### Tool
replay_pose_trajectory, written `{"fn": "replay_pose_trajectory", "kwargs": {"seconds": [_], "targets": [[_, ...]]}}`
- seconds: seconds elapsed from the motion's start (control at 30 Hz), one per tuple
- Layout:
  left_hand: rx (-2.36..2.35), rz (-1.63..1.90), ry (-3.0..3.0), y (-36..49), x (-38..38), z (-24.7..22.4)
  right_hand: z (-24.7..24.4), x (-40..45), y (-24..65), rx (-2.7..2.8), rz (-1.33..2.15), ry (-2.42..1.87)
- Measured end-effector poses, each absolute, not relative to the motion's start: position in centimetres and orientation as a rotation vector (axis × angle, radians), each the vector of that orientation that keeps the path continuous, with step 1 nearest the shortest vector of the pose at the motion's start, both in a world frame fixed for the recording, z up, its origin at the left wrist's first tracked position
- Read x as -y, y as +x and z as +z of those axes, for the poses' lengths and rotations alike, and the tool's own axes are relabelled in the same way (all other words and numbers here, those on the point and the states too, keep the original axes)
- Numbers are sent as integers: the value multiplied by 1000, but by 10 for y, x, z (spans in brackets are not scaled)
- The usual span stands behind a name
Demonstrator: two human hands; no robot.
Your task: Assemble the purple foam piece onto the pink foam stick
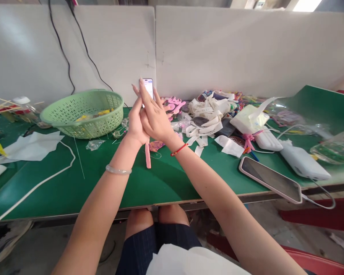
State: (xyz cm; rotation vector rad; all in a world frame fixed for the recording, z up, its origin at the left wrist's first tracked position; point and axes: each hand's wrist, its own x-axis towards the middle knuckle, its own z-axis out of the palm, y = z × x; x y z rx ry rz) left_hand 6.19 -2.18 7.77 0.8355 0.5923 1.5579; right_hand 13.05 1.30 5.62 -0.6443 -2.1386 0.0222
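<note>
My left hand (137,121) and my right hand (158,120) are pressed together above the table, palms facing and fingers stretched out. The right one covers much of the left. Whether anything lies between the palms is hidden. Just behind the fingers, a phone (148,88) with a lit screen stands upright near the wall; its lower part is blocked from sight. Below my wrists is a pink strip (148,156), its top end covered by the hands. Beside it lies a small pink patterned piece (156,145).
A green plastic basket (83,123) with yellow pieces stands left. Pink cut-outs (174,106) and crumpled white strips (209,109) heap up at the back. To the right are a tissue pack (249,118), a white power bank (305,160) and another phone (271,178) overhanging the table edge.
</note>
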Motion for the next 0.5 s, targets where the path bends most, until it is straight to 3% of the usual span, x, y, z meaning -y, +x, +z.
{"fn": "replay_pose_trajectory", "kwargs": {"seconds": [0.3,0.5], "targets": [[-720,1563,782,62,13,34,24,-38,153,2207,-207,-739],[-713,1431,852,60,14,37,19,-49,176,2112,42,-675]]}}
